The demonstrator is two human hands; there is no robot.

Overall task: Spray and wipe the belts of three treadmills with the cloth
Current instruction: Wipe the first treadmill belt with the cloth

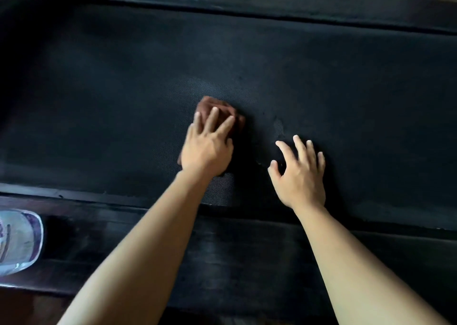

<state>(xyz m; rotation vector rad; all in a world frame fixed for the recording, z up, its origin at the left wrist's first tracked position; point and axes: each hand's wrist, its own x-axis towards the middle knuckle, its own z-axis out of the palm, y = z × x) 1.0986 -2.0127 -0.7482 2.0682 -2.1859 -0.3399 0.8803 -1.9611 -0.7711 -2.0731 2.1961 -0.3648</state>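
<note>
Wiping is the step in hand, on one treadmill whose belt (346, 89) fills most of the frame. At lower left a pale shoe (18, 240) stands on the near side rail (99, 238).

Left of centre, the left hand (207, 149) presses the cloth (217, 106) flat onto the belt. Its fingers are straight and slightly apart on top of the fabric, not curled round it. The cloth is reddish-brown and bunched into a small wad, showing beyond the fingertips and at the wrist.

Just right of it, the right hand (300, 176) is on the belt with its fingers spread wide and holds nothing.

The belt is dark and finely textured, with a faint paler patch between the two hands. The next move probably calls for firm strokes towards the unwiped right side. No spray bottle is in view.
</note>
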